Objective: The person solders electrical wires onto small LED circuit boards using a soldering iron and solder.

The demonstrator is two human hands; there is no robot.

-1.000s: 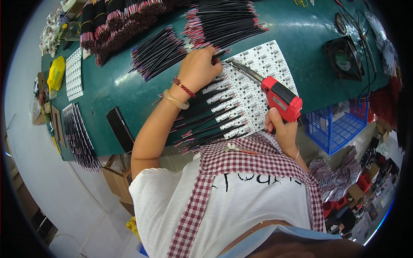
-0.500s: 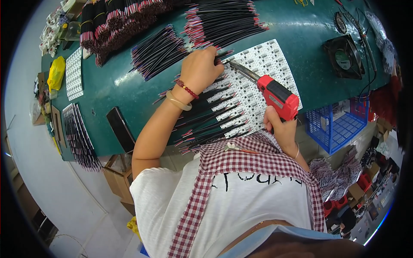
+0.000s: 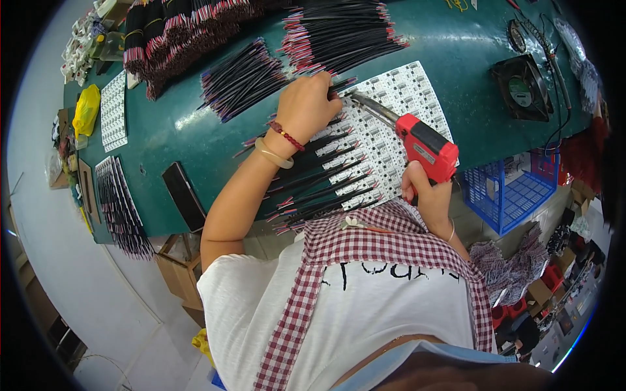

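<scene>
My right hand point(image 3: 427, 199) is wrapped round the handle of a red and black soldering gun point(image 3: 429, 148). Its metal tip points left, at the upper left part of a white circuit board panel point(image 3: 414, 91), close to my left fingertips. My left hand point(image 3: 308, 104) is closed on a thin black wire point(image 3: 343, 83), whose end lies over the panel; the fingers partly hide it. Below that hand, rows of black wires point(image 3: 313, 174) with red and white ends lie across the panel's left side. Whether the tip touches the panel I cannot make out.
Loose black wires point(image 3: 241, 81) and a larger wire pile point(image 3: 342, 36) lie beyond my hands, with bundles point(image 3: 179, 32) at the far left. A phone point(image 3: 183, 195) and a wired panel point(image 3: 120, 208) sit left. A black fan point(image 3: 520, 85) stands right, above a blue crate point(image 3: 502, 199).
The soldering gun and my right hand have shifted very slightly right and down. My left hand has barely moved and keeps its hold on the wire.
</scene>
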